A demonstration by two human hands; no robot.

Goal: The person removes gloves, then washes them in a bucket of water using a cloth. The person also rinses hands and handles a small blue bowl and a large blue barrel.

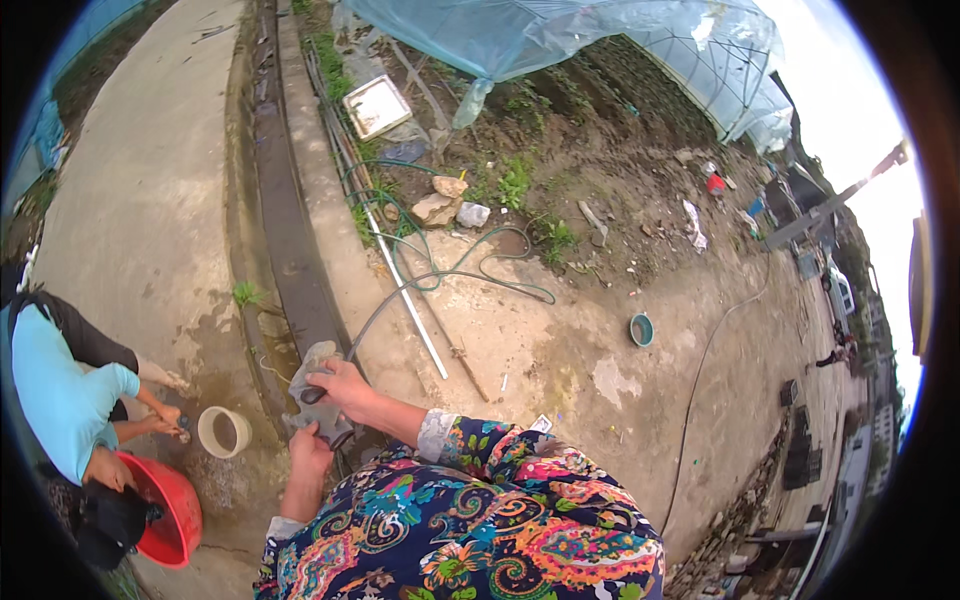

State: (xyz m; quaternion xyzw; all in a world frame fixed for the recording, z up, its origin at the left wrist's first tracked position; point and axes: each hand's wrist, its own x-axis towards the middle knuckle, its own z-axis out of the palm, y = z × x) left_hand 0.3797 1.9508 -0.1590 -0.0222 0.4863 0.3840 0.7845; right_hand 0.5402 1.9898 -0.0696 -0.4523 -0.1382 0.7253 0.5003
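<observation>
My right hand [346, 388] grips a black hose [397, 294] near its dark end, which lies against a crumpled grey thing [324, 418]. The grey thing looks thin and wet, like plastic or cloth; I cannot tell which. Below and left of it, my left hand [309, 454] pinches its lower part, beside a dark curved edge. Both hands are in front of my flower-patterned clothing, over the near end of a concrete drainage channel [289, 225]. The hose arcs from my right hand over a white pipe [409, 300] to the ground.
At left, a person in a light blue top [60, 397] bends over beside a red basin [176, 517] and a cream bucket [225, 433]. A green hose [427, 255] lies coiled near rocks [436, 210]. Farther right are a green bucket [641, 330] and a long hose [694, 397].
</observation>
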